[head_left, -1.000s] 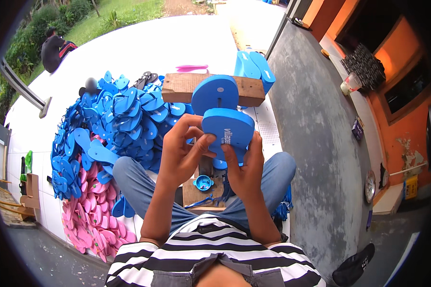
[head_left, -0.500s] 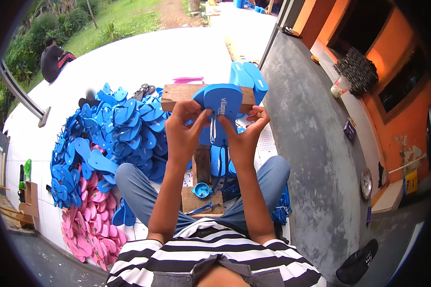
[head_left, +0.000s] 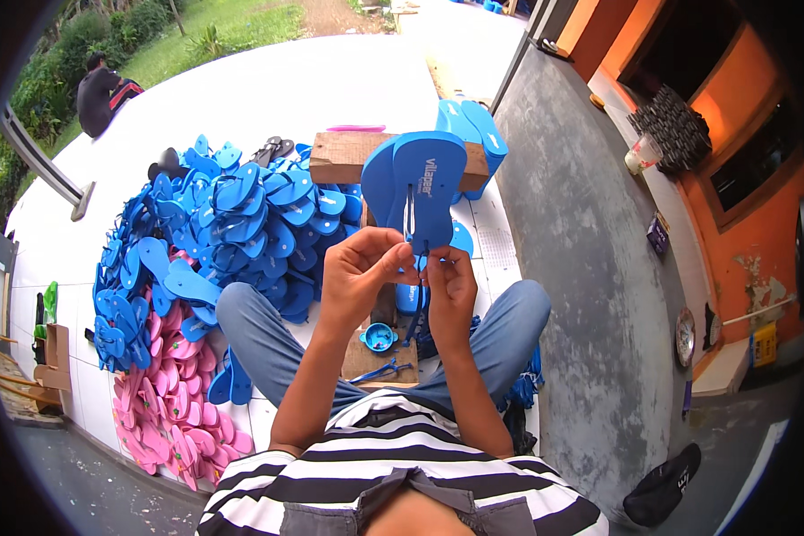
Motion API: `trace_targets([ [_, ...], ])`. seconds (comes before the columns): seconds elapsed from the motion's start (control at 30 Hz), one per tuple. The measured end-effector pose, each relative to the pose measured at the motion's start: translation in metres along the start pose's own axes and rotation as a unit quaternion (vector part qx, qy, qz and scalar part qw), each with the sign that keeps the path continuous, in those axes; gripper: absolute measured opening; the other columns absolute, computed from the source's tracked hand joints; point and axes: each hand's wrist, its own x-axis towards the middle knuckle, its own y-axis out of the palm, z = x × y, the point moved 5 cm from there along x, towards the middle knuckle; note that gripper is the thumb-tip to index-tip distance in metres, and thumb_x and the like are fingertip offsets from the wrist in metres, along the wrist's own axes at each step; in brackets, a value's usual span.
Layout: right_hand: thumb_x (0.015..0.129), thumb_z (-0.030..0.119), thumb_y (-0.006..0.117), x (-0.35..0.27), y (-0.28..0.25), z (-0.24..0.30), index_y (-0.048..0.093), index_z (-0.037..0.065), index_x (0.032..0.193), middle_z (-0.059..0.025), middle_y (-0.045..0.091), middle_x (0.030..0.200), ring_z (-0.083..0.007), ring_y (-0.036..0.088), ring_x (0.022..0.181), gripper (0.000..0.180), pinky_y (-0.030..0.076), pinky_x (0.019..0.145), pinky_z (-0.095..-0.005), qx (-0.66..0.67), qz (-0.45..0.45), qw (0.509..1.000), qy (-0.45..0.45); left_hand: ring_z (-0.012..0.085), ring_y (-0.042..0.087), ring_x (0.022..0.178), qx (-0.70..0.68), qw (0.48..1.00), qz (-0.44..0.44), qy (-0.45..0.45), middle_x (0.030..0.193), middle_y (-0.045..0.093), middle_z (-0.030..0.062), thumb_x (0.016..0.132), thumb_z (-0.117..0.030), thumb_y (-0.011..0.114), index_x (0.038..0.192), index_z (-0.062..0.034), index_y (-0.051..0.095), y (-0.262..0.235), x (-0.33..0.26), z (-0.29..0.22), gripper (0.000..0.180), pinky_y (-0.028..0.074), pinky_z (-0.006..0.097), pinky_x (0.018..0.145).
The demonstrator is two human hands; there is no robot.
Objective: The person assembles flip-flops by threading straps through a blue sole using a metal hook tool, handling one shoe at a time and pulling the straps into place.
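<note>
A blue flip-flop sole (head_left: 437, 183) stands upright in front of me, wide end up, with a second blue sole (head_left: 380, 179) behind its left side. A thin metal loop (head_left: 410, 207) shows against its face. At the sole's lower edge, my left hand (head_left: 364, 271) is closed in a pinch, and its fingers hide what they grip. Close beside it, my right hand (head_left: 452, 293) pinches a dark blue strap (head_left: 417, 308) that dangles below. Behind the soles is a wooden block (head_left: 338, 159).
Blue flip-flops (head_left: 241, 223) heap up at left, above pink ones (head_left: 165, 393). Between my knees, a small blue bowl (head_left: 379, 337) rests on a wooden board (head_left: 357, 364). Stacked blue soles (head_left: 484, 134) stand behind the block. A person (head_left: 103, 96) sits far left.
Both hands have moved down from the sole's face to its lower edge. My right hand's spread fingers have closed on the strap. The view has shifted slightly.
</note>
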Motion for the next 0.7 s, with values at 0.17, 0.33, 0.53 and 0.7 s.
trace_targets([
  [0.17, 0.096, 0.016, 0.064, -0.001, -0.020, -0.009, 0.053, 0.001, 0.113, -0.0079, 0.057, 0.105, -0.0147, 0.058, 0.090, 0.025, 0.046, 0.077, -0.0273, -0.157, -0.070, 0.984, -0.041, 0.0125, 0.068, 0.073, 0.390, 0.913, 0.120, -0.012, 0.085, 0.070, 0.0079, 0.085, -0.008, 0.074, 0.111, -0.0013, 0.061, 0.000, -0.003, 0.012, 0.030, 0.055, 0.027, 0.066],
  [0.33, 0.097, 0.014, 0.060, -0.023, -0.033, -0.057, 0.055, 0.003, 0.120, -0.0072, 0.061, 0.103, -0.0168, 0.061, 0.094, 0.026, 0.048, 0.077, -0.0289, -0.234, 0.005, 0.972, 0.030, 0.0165, 0.066, 0.078, 0.372, 0.927, 0.046, -0.014, 0.093, 0.067, 0.0102, 0.087, -0.015, 0.073, 0.118, -0.0022, 0.060, -0.023, -0.017, 0.056, 0.035, 0.053, 0.031, 0.066],
  [0.53, 0.096, 0.016, 0.062, -0.073, -0.043, -0.081, 0.063, 0.000, 0.110, -0.0068, 0.067, 0.086, -0.0172, 0.063, 0.077, 0.022, 0.050, 0.069, -0.0299, -0.235, 0.115, 0.958, 0.118, 0.0204, 0.064, 0.070, 0.421, 0.891, 0.132, -0.108, 0.079, 0.066, 0.0155, 0.093, -0.016, 0.065, 0.103, 0.0012, 0.066, -0.032, -0.048, 0.106, 0.020, 0.049, 0.031, 0.064],
  [0.7, 0.096, 0.019, 0.064, -0.074, -0.110, -0.059, 0.064, 0.002, 0.108, -0.0008, 0.065, 0.087, -0.0080, 0.057, 0.076, 0.021, 0.047, 0.066, -0.0257, -0.099, -0.019, 0.982, 0.160, 0.0115, 0.066, 0.075, 0.358, 0.921, 0.064, -0.142, 0.084, 0.072, 0.0077, 0.095, -0.008, 0.062, 0.107, 0.0014, 0.068, -0.082, -0.072, 0.085, 0.016, 0.053, 0.026, 0.064],
])
